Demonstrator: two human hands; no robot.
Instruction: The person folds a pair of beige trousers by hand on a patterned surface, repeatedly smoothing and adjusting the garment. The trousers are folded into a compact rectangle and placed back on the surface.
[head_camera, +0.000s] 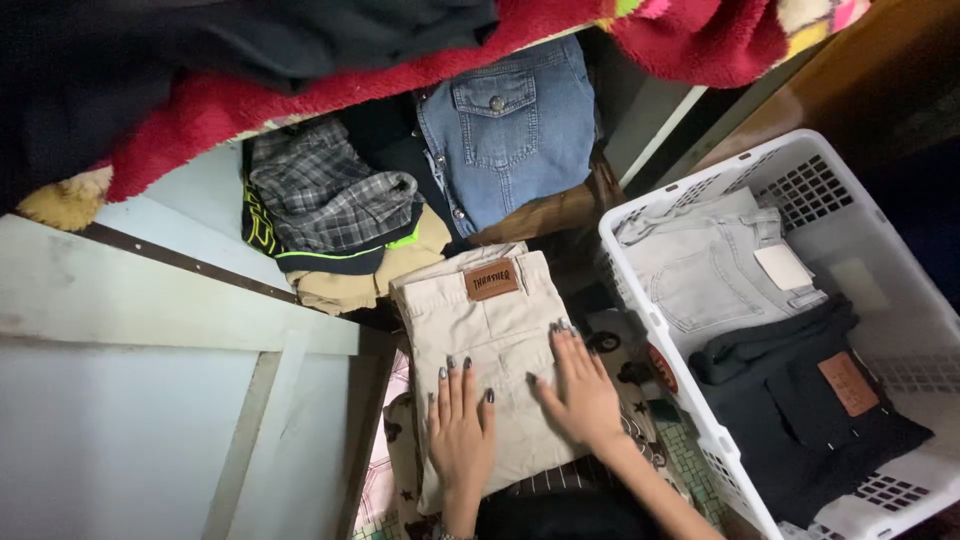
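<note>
A folded pair of beige trousers (485, 335) with a brown patch at the waist lies in front of me. My left hand (460, 430) rests flat on its lower left part, fingers apart. On its lower right part my right hand (578, 390) presses flat, fingers spread. Both hands have dark painted nails and neither grips the cloth.
A white plastic laundry basket (850, 230) at the right holds light grey jeans (705, 265) and black jeans (810, 400). Behind the trousers lie a folded plaid garment (330, 195), a denim shirt (510, 120) and a red blanket (230, 105). A pale blue board (150, 380) fills the left.
</note>
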